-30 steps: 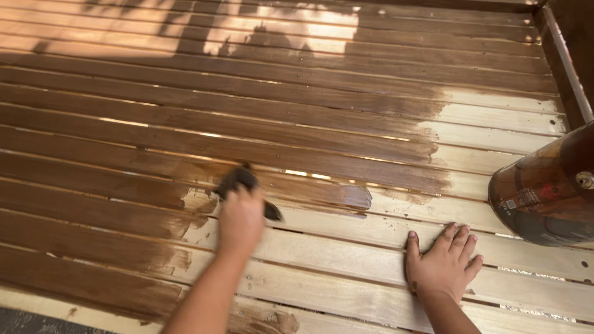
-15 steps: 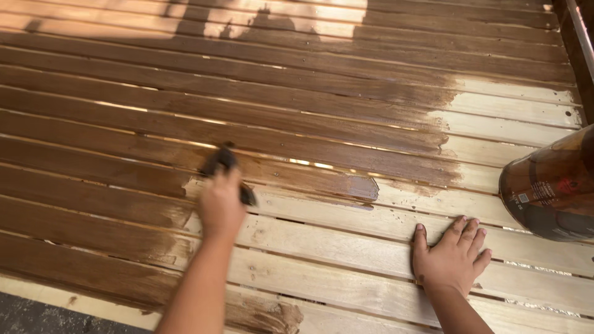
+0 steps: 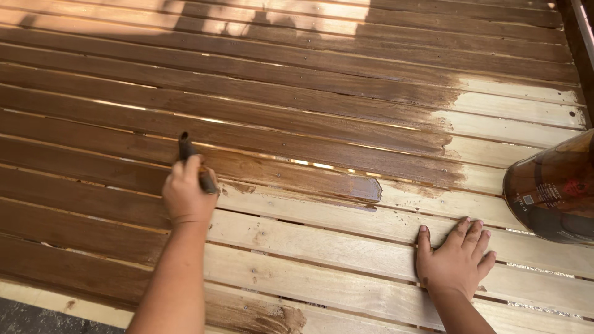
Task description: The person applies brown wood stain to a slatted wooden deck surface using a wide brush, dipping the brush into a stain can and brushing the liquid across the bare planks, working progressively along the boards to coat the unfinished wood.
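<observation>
My left hand [image 3: 187, 193] grips a dark-handled paintbrush [image 3: 193, 162] and holds it on a wooden slat at the left, over brown-stained wood. The brush's bristles are hidden behind the hand. My right hand [image 3: 455, 258] lies flat, fingers spread, on a pale bare slat at the lower right. The slatted wooden surface [image 3: 322, 241] is stained brown over its left and upper parts. A wet glossy streak of stain [image 3: 334, 184] ends in the middle.
A brown stain-smeared container [image 3: 552, 188] stands at the right edge, just above my right hand. A dark wooden rail [image 3: 578, 43] runs along the upper right. The pale unstained slats lie at the right and bottom. Ground [image 3: 25, 318] shows at the bottom left corner.
My left hand has drawn the brush leftward along the slat. My right hand stays flat on the bare wood; the view has shifted slightly.
</observation>
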Demonstrator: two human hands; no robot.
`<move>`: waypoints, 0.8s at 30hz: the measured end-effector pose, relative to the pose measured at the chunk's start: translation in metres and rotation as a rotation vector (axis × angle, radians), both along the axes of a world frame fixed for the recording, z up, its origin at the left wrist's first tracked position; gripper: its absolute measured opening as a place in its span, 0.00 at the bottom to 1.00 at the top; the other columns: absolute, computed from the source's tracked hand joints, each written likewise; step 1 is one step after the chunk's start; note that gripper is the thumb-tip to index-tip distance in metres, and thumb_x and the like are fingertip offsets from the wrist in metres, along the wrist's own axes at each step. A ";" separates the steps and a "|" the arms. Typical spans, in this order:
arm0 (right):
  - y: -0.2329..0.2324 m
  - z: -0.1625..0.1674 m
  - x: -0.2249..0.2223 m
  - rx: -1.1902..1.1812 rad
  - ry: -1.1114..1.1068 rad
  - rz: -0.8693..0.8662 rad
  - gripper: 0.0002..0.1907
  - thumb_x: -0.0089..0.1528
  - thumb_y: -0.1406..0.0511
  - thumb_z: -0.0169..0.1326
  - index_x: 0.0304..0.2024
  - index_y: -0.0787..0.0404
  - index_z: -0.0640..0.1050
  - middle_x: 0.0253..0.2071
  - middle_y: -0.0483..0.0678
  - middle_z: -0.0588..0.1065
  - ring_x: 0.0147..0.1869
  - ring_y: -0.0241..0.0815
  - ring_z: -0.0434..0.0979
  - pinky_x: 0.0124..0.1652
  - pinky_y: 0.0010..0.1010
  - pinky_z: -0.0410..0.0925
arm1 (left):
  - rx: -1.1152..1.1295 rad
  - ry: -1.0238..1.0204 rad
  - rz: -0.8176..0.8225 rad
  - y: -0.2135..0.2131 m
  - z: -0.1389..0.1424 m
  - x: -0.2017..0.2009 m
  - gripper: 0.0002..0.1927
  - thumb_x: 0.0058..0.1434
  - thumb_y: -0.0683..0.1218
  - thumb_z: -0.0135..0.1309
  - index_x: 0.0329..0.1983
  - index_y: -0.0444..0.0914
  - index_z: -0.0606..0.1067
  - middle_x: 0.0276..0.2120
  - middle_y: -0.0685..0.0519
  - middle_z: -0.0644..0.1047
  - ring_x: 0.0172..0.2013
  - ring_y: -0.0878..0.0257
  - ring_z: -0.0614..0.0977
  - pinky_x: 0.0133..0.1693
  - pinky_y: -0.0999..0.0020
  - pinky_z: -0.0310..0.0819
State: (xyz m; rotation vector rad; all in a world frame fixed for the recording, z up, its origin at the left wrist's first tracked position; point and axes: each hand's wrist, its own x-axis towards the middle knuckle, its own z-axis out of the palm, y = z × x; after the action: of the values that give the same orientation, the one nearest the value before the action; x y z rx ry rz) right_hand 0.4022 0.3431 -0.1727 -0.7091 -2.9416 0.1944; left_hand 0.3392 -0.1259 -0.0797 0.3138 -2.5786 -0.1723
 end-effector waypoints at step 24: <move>-0.004 0.008 0.001 0.022 -0.019 -0.018 0.51 0.61 0.36 0.35 0.75 0.61 0.48 0.78 0.56 0.43 0.82 0.51 0.33 0.70 0.50 0.31 | 0.471 0.203 -0.165 -0.034 0.025 0.011 0.12 0.67 0.46 0.62 0.49 0.36 0.82 0.48 0.43 0.83 0.49 0.55 0.85 0.53 0.60 0.78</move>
State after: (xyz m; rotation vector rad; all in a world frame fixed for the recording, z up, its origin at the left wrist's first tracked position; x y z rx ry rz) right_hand 0.4031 0.3389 -0.1647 -0.7387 -2.9487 0.1543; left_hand 0.3499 -0.1604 -0.0548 0.2361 -2.3348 -0.8336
